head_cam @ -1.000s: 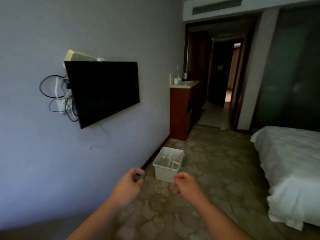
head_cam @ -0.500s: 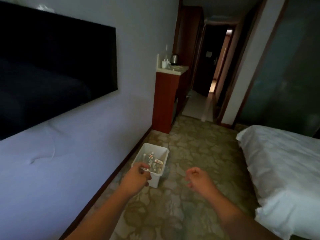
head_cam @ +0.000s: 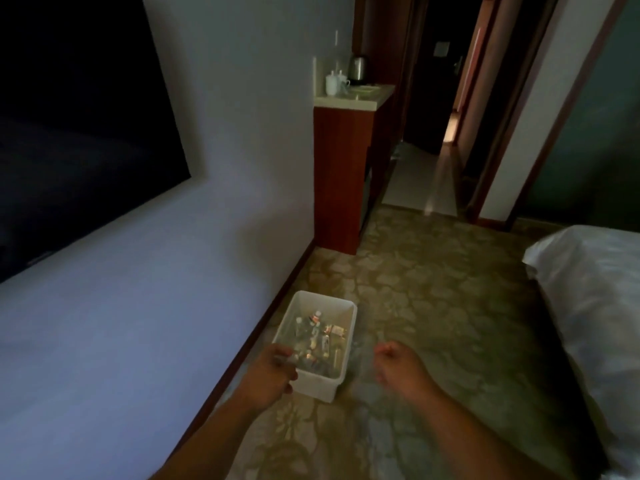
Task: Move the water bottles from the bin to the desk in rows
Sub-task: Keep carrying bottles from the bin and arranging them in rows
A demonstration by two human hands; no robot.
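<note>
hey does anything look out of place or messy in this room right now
Only mildly. The white bin sits on the carpet by the wall instead of on furniture, and the water bottles inside lie jumbled rather than upright. Nothing looks spilled or broken. The left hand overlaps the bin's near corner; the right hand is curled, holding nothing.

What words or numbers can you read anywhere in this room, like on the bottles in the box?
None can be read.
Water bottles in the white bin: labels show as red and white patches, too small and blurred to read.
Plate on the dark door down the hallway: blurred, no number legible.
TV: dark screen, no text.
</note>
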